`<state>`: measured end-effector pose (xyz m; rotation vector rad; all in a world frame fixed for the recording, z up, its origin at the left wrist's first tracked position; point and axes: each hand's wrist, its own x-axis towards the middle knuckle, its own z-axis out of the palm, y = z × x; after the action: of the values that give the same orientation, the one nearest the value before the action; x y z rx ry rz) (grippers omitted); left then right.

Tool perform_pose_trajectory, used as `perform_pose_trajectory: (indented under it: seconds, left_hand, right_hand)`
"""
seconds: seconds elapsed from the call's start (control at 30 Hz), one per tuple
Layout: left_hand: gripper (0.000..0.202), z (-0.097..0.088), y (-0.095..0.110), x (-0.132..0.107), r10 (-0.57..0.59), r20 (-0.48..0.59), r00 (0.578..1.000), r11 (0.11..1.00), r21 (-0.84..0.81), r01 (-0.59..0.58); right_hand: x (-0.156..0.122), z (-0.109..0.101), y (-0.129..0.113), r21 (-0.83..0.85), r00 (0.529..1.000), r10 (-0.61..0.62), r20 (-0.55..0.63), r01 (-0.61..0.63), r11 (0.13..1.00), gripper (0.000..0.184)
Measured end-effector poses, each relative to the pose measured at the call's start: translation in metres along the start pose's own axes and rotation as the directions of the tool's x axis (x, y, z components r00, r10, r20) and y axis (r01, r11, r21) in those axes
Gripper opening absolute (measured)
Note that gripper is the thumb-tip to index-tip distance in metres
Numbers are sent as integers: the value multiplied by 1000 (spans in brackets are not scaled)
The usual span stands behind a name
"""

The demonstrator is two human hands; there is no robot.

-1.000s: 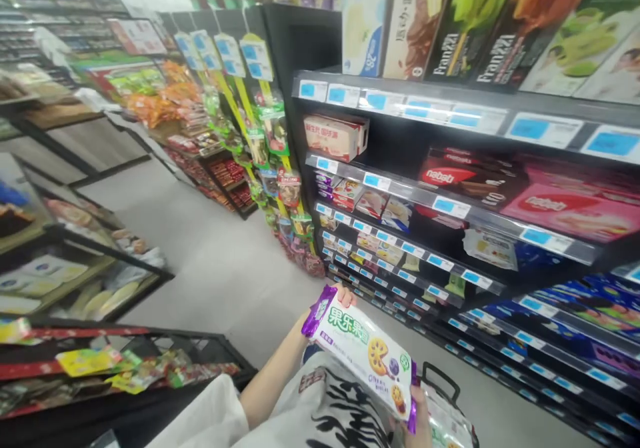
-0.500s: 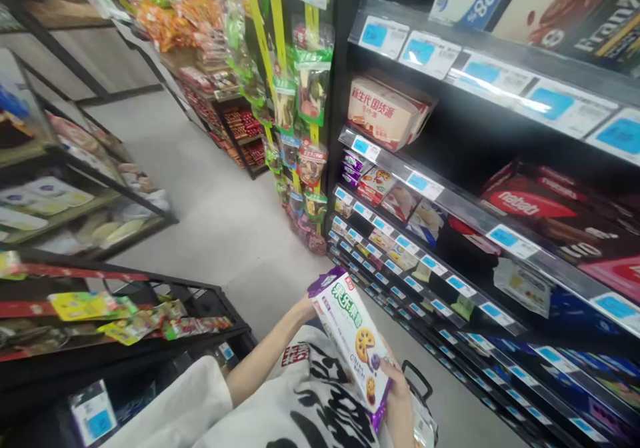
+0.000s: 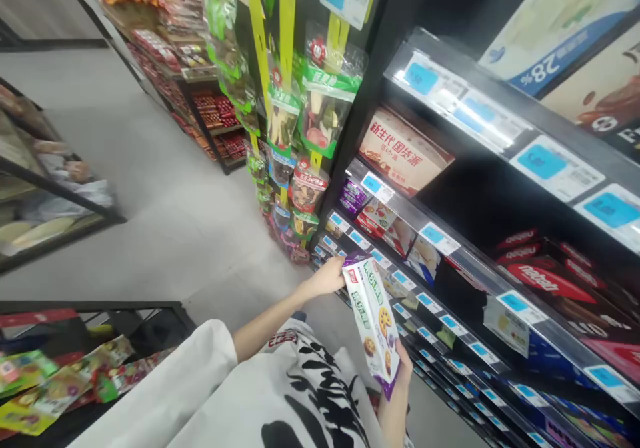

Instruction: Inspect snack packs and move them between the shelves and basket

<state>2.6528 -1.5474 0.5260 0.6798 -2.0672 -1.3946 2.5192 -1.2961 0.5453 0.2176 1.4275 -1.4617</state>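
Observation:
A long white and purple cookie package point(image 3: 370, 315), printed with round cookies and blueberries, is held slantwise in front of my shirt. My left hand point(image 3: 327, 276) grips its upper purple end, with the fingertips partly hidden behind it. At the lower end my right hand point(image 3: 401, 371) wraps round the side, thumb on the edge. Just beyond the package are the shelf's lower tiers, edged with blue and white price tags point(image 3: 380, 259).
On the right, a black shelf holds a cream carton point(image 3: 400, 151), red nabati boxes point(image 3: 550, 281) and purple packs point(image 3: 353, 196). Bagged snacks point(image 3: 330, 105) hang on yellow strips at its end. A low rack of colourful packets point(image 3: 65, 385) stands left, beside the grey floor point(image 3: 165, 188).
Both hands have moved the package a little to the right and turned it, so a second printed side shows. The view has shifted closer to the right-hand shelf.

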Motion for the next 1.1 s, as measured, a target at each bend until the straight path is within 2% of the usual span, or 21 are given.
perform_pose_trajectory:
  seconds: [0.07,0.17,0.27,0.37,0.47,0.57,0.67,0.9,1.1]
  left_hand:
    - [28,-15,6,18,151,-46,988,974,176,-140]
    - [39,-34,10,47,353,-89,931,868,402,-290]
    - [47,-49,10,77,446,-111,888,749,589,-303]
    - [54,-59,9,105,429,-166,888,672,715,-191]
    - [56,-64,7,123,380,-168,910,624,773,-118]
    - [58,-65,4,129,334,-131,934,598,795,-102]
    - [59,-65,1,129,319,-119,940,592,800,-99]
    - [59,-60,-8,129,354,-132,926,589,800,-111]
    - [60,-61,-12,129,383,-130,915,635,756,-158]
  right_hand:
    - [17,10,-16,14,997,-81,8,80,997,53]
    - [41,22,-39,14,981,-189,50,189,982,59]
    - [56,33,-56,21,954,-298,18,298,954,69]
    - [61,49,-66,28,925,-378,-32,379,925,73]
    - [61,68,-72,19,901,-434,-25,434,901,67]
    - [61,88,-79,4,879,-477,-16,477,879,64]
    - [63,112,-89,15,865,-501,4,501,865,65]
    - [74,183,-110,-37,825,-532,192,548,836,66]
    - [100,240,-122,-43,694,-606,389,670,741,55]
